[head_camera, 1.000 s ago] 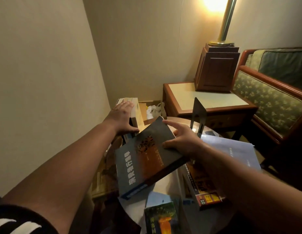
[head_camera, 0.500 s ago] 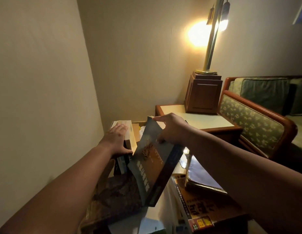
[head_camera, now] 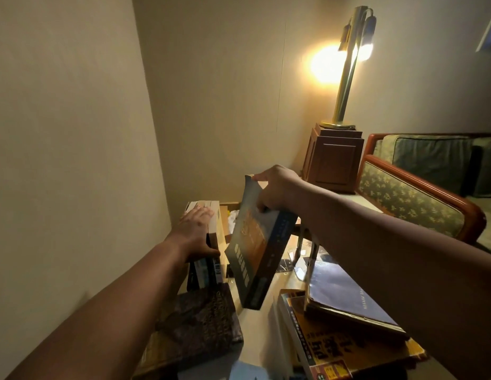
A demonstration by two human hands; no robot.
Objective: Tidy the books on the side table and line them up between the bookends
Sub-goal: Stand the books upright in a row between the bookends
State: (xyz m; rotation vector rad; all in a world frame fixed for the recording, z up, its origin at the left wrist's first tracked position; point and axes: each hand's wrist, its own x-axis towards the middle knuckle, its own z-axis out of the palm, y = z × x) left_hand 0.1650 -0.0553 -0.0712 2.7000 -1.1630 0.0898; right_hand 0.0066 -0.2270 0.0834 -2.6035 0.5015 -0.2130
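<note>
I count two hands, the left hand (head_camera: pixel 196 229) and the right hand (head_camera: pixel 274 187). One held book (head_camera: pixel 255 250) is off the table (head_camera: pixel 266 333). Three lie flat: a dark book (head_camera: pixel 200 325), a yellow book (head_camera: pixel 334 349) and a blue book (head_camera: pixel 345 294). I cannot count the upright row (head_camera: pixel 211 267). One lamp (head_camera: pixel 345 78).

- Left hand (head_camera: pixel 196 229): bare, just off centre toward 8 o'clock, nails too dim to make out.
- Left forearm (head_camera: pixel 129 297): bare from wrist to the frame edge at 7 o'clock, smooth, widening toward the camera.
- Right hand (head_camera: pixel 277 190): bare, knuckles rounded.
- Right forearm (head_camera: pixel 389 256): bare from wrist to the edge at 4 o'clock, broad, shadowed underneath.
</note>
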